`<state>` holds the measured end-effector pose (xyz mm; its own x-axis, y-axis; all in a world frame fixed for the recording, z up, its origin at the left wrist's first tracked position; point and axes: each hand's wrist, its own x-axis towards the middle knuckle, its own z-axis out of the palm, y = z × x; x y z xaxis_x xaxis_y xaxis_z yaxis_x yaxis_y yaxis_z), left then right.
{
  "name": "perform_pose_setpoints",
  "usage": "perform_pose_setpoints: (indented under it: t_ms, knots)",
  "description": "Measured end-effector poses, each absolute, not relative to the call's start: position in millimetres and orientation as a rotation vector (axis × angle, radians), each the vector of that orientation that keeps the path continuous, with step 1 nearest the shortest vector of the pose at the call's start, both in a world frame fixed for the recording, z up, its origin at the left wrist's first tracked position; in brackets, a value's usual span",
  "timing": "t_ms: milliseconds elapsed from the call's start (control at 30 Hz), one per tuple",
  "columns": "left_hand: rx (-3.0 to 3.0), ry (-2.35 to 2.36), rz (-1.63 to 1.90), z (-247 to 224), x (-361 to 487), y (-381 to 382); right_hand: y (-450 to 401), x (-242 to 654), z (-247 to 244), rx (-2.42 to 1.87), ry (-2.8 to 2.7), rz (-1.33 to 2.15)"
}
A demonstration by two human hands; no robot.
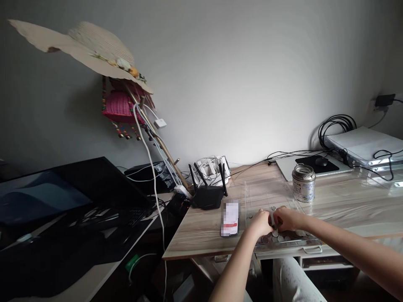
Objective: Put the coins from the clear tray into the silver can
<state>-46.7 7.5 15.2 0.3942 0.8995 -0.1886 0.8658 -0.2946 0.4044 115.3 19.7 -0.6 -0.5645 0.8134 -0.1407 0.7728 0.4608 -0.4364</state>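
Observation:
A clear plastic tray [258,184] lies near the front of the wooden desk, with several coins [280,238] scattered in it, mostly towards its front edge. My left hand [263,222] is over the tray, its fingers curled and pinched close to the coins. Facing it from the right is my right hand [287,219], also with fingers bent and closed. The fingertips of both hands almost meet low over the coins. Whatever they pinch is too small and hidden to tell. Behind and right of the tray stands a round metal tin [304,184].
A phone [231,219] lies left of the tray. Behind it sits a black router [208,196] with upright antennas. A mouse [321,161] rests on a black pad at the back right. A monitor [72,197] and hanging cables [155,180] are to the left.

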Motion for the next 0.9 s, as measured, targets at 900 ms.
perform_pose_setpoints:
  t_ms: [900]
  knots:
    - [0.162,0.807,1.291,-4.6,-9.8,-1.5,25.3,148.5,31.7,-1.225,-2.133,1.069]
